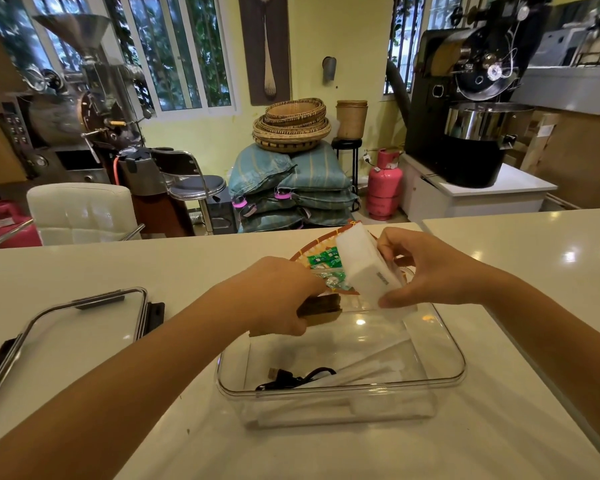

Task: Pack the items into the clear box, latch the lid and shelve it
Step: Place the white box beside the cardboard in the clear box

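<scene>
The clear box (440, 348) sits open on the white surface (187, 271) right in front of me. Inside it, along the near wall, lie a black cable (291, 377) with a plug end and some pale, flat pieces I cannot make out through the plastic.

My right hand (426, 271) is closed around a white rectangular box (364, 268), thumb underneath and fingers on its far side, holding it tilted above the far rim of the clear box. My left hand (278, 296) grips a brown, flat block (321, 308) over the box's far left corner.

Just beyond both hands is a woven tray (300, 252), partly hidden by them, with green packets (324, 258) lying in it.

The clear lid (84, 334), with its dark latches, lies flat on the surface to my left, well apart from the box.
</scene>
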